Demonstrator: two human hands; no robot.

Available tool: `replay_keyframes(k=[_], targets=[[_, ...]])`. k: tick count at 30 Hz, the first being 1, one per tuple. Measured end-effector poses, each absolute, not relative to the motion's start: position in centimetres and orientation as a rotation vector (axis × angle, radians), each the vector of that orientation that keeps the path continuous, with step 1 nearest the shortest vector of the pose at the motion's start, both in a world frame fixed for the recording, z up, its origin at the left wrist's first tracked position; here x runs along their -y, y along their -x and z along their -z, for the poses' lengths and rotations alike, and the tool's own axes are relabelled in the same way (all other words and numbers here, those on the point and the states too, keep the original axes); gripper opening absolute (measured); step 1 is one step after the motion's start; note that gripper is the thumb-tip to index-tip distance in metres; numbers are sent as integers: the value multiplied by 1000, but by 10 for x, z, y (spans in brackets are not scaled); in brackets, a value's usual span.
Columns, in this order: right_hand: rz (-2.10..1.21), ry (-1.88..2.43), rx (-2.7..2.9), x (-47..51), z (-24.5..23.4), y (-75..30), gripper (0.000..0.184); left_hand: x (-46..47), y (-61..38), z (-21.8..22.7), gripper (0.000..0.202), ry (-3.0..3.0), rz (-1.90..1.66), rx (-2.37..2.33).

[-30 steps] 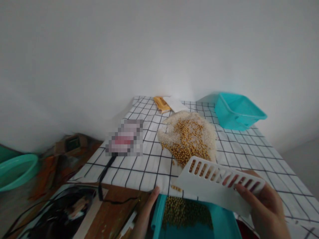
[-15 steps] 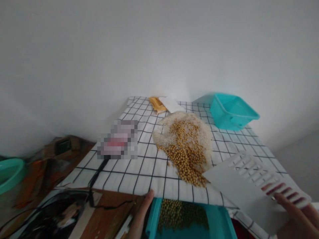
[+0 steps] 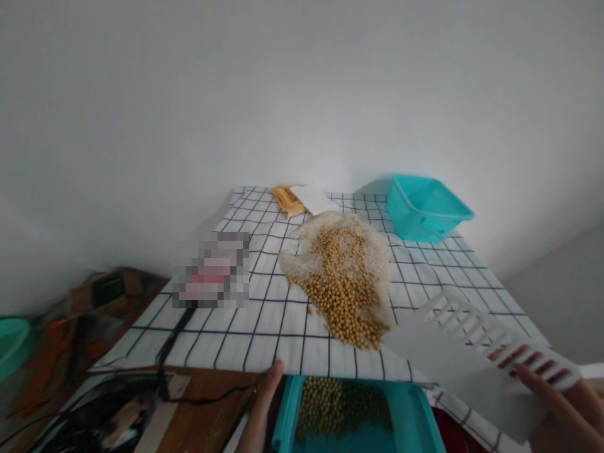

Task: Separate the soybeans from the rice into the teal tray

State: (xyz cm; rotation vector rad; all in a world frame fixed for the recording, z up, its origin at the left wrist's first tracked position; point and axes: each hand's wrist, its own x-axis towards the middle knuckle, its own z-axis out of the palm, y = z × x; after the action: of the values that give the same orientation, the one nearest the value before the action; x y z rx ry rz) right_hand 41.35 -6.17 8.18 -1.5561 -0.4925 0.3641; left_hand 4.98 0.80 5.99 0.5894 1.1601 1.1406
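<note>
A white slotted scraper [image 3: 462,371] is pinched in the right hand [image 3: 559,399]; left of it, yellow beans [image 3: 344,302] are heaped on the surface [image 3: 264,314]. Whether the left hand [image 3: 265,399], beside the teal bin [image 3: 421,418], is closed cannot be told.

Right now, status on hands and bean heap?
Right hand gripping white scraper. Left hand beside teal bin. Bean heap amid pale grains, on checked cloth. Scraper close beside heap.

A room in a home is suggested: a cloth-covered worktop [image 3: 264,302], patterned in checks, is backed by a plain pale wall [image 3: 302,94]; beans [image 3: 344,308] are heaped directly on it; a household plastic tub [image 3: 410,220] is set near the back; a basin [image 3: 14,343] and a box [image 3: 106,292] are crowded low at the left.
</note>
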Motion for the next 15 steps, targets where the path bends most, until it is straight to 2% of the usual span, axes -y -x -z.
replay_keyframes(k=[5,7,15], targets=[[-539,1607,323,46,-101,-385,51,-16,-56,-74,31,-536,-1093,-1173],[-556,1586,354,37,-105,-379,52,-16,-56,-77,32,-517,-1088,-1180],[-553,1410,471,-2,-114,-367,31,-17,-59,-80,31,-467,-1121,-1191]])
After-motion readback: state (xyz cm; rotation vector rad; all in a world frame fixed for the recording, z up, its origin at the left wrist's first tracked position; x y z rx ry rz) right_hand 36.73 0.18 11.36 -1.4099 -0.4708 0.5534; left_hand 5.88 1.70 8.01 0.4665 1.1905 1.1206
